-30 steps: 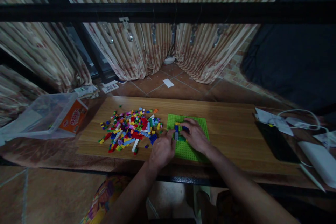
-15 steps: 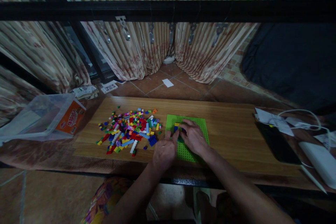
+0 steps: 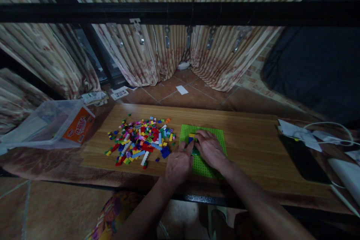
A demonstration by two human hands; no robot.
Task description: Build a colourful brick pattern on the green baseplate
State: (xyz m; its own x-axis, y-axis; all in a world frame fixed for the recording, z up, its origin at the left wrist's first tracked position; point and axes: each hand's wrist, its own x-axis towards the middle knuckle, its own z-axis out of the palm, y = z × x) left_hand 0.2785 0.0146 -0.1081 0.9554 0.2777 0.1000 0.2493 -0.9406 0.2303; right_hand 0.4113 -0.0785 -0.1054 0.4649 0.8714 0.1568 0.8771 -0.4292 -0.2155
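Observation:
A green studded baseplate (image 3: 215,135) lies on the wooden board (image 3: 247,146). A small cluster of yellow and blue bricks (image 3: 192,135) stands on it near its left side. My right hand (image 3: 208,148) rests on the plate with its fingertips on that cluster. My left hand (image 3: 179,163) sits at the plate's left edge, fingers curled, its fingertips touching the bricks beside the right hand. Whether either hand holds a loose brick is hidden by the fingers. A pile of several loose coloured bricks (image 3: 140,138) is spread on the board to the left.
A clear plastic tub with an orange label (image 3: 56,123) lies tipped at the far left. A dark tablet (image 3: 303,159), papers, a white cable (image 3: 332,125) and a white device sit at the right. A black bar (image 3: 180,13) crosses above; curtains hang behind.
Both hands stayed on the brick cluster on the green plate, shifting only slightly. The view drifted a little.

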